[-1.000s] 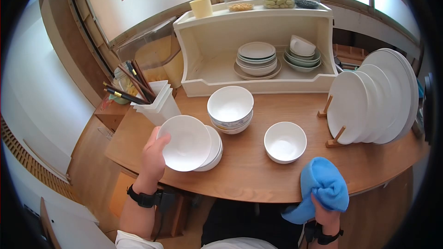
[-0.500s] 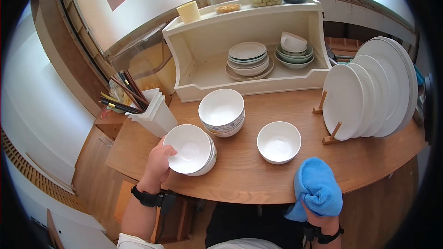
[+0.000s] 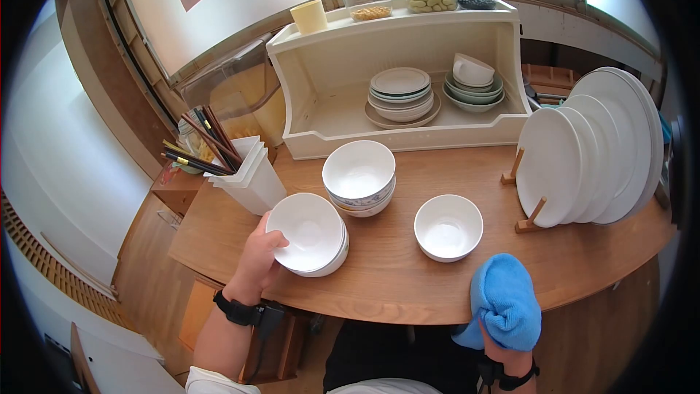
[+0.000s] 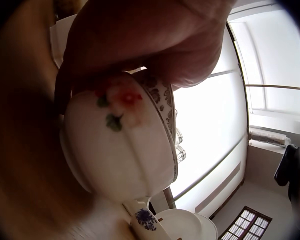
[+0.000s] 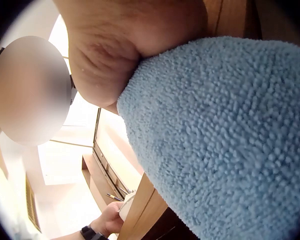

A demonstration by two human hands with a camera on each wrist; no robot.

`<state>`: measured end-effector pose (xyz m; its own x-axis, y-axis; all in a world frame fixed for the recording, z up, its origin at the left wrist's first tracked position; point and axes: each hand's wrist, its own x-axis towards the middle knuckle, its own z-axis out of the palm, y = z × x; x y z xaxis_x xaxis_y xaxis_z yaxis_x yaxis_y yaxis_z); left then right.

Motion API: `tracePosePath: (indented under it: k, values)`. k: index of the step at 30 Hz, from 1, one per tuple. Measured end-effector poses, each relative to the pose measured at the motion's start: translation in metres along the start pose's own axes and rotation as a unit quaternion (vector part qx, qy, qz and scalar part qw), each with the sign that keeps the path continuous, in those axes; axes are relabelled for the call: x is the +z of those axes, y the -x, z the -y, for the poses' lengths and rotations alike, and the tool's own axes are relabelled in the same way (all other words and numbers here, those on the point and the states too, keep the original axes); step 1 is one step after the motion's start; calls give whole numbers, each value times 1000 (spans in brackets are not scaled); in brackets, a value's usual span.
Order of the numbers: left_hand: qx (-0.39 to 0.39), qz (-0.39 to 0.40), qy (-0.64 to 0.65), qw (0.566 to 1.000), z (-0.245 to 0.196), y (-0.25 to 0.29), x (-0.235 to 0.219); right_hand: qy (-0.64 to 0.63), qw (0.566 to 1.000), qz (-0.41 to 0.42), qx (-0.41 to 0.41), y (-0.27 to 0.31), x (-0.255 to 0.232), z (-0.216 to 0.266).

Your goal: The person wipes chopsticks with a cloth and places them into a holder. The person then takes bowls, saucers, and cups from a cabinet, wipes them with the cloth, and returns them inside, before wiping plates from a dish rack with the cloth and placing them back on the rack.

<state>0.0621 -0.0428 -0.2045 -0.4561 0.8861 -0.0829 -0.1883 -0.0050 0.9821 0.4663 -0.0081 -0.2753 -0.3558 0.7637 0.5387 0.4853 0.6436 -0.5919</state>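
The white bowl stack (image 3: pixel 308 232) was on the table (image 3: pixel 383 277), near its front edge. Our left hand (image 3: pixel 257 257) held it from the side, thumb bent over the top rim; we could not see all the other fingers. If our thumb slipped or pushed too hard, the top bowl could tip. A bump could send the stack into the flowery bowls (image 3: pixel 359 175) just beside it, or toward the front edge. The chopstick pot (image 3: pixel 255 182) was close behind too, so there was little room there. The lone bowl (image 3: pixel 448 228) stood well apart, with bare wood between. Our right hand (image 3: pixel 508 357) held the blue cloth (image 3: pixel 504 299), but the cloth hid most of its fingers. The cloth was at the front edge, near the lone bowl, and a wide swing could hit that bowl or the plates (image 3: pixel 548 168).
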Motion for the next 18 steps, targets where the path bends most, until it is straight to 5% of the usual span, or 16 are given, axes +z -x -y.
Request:
tracePosePath:
  k: [10,12,18]
  values:
    - [-9,-33,30,999,9,-17,-11,53,997,-11,-61,11,11,-12]
    - [3,-27,12,1000,6,-16,-9,83,991,-99,43,30,30,-19]
    - [47,-46,-62,996,-5,-12,1,52,996,-67,21,33,27,-28]
